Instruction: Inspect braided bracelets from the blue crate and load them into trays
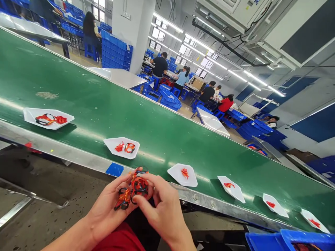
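Observation:
My left hand [107, 200] is cupped palm up below several small orange-red and black ring-shaped plastic parts [123, 198]. The fingers of my right hand [166, 204] are closed around one of these parts at the left fingertips. What the parts are exactly I cannot make out. Just beyond my hands, a white pointed tray [111, 143] on the green conveyor belt [154, 139] carries a red piece and a black-edged orange part. To its right, another white tray [192, 179] bears only red pieces.
A further tray [28, 116] at the left holds red and black-edged parts. More white trays [239, 195] with red pieces line the belt to the right. A blue bin [264, 242] stands at the lower right. Beyond the belt, people sit at benches among blue crates [117, 52].

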`<state>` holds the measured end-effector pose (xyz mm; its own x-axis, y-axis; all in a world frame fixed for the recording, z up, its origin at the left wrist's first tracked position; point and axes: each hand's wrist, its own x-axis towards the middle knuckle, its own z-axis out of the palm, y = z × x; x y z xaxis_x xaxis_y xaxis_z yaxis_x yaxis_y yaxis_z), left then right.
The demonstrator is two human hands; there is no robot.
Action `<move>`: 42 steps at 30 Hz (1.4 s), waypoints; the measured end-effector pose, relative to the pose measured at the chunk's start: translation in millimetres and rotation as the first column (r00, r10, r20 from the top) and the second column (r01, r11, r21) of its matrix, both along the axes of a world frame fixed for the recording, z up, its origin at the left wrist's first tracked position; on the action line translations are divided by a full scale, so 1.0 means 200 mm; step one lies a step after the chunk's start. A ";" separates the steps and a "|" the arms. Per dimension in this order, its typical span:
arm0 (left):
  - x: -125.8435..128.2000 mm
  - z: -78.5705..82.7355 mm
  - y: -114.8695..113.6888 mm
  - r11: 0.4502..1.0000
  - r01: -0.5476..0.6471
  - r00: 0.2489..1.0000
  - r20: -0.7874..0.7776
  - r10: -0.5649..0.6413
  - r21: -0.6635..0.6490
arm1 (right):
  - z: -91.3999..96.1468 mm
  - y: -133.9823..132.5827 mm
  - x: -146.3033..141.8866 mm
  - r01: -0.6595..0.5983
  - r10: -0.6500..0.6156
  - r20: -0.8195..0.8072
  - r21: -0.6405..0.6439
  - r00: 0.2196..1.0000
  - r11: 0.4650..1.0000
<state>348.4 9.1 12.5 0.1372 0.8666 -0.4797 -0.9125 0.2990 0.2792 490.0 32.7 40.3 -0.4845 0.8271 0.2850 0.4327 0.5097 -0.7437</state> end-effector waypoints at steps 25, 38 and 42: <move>0.19 -0.09 0.03 0.995 0.063 0.992 -0.104 -0.071 -0.076 | -0.27 0.06 0.28 0.331 -0.257 -0.241 0.346 0.936 0.878; 0.26 -0.08 0.04 0.999 0.023 0.988 -0.150 -0.029 -0.041 | -0.29 0.17 0.36 0.370 -0.392 0.006 0.318 0.920 0.873; 0.28 -0.06 0.03 0.998 0.055 0.985 -0.161 -0.062 -0.043 | -0.20 0.14 0.38 0.371 -0.372 -0.025 0.182 0.928 0.911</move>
